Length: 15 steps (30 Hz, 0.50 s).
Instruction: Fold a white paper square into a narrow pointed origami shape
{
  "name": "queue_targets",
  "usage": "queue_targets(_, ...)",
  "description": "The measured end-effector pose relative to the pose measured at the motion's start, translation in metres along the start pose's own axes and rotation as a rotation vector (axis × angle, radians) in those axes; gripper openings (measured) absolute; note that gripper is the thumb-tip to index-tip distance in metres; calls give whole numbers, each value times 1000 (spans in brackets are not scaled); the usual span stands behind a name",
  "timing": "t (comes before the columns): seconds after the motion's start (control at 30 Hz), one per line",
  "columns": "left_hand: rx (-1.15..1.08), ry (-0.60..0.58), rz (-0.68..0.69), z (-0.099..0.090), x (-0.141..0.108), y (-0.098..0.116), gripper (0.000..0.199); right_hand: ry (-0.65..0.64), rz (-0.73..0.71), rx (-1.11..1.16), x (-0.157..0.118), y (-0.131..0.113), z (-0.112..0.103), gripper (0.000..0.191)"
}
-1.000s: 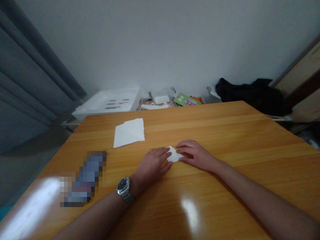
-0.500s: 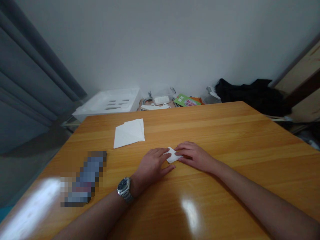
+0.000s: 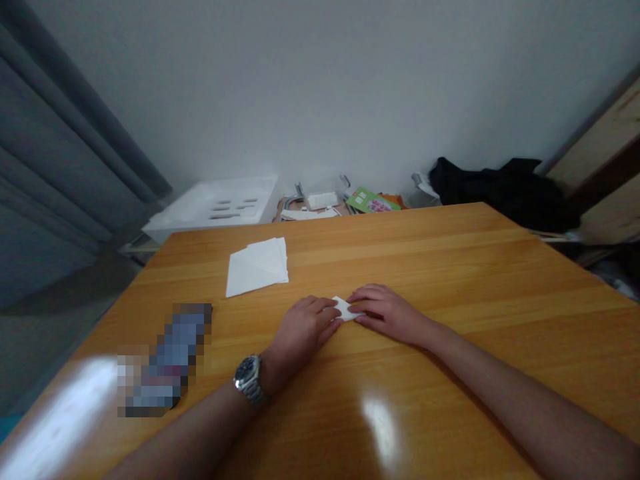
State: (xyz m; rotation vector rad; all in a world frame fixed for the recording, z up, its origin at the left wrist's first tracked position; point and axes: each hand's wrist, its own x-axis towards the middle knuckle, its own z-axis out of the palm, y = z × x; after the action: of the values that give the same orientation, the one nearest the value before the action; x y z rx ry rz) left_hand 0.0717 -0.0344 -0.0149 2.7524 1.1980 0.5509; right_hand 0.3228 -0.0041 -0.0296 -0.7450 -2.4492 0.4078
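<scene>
Small white paper (image 3: 344, 309), long axis crosswise, between both hands (image 3: 305, 328) (image 3: 390, 315)

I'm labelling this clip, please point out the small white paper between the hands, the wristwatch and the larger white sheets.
Small white paper (image 3: 345, 309), head view: uncovered middle.
Wristwatch (image 3: 247, 371), head view: dial.
Larger white sheets (image 3: 257, 267), head view: upper surface.

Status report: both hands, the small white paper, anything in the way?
Left hand and right hand both touching small white paper. Paper between them, partly covered by fingers. White sheets farther back, left, apart from hands.
</scene>
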Motion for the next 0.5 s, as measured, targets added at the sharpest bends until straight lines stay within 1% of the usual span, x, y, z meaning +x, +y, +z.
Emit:
queue_targets(0.3,-25,-30,-44,-2,2,2,19,16,-10,-2,1,-3,1,18)
queue_targets(0.5,-66,-5,-48,-1,1,2,19,4,4,-12,1,-3,0,17)
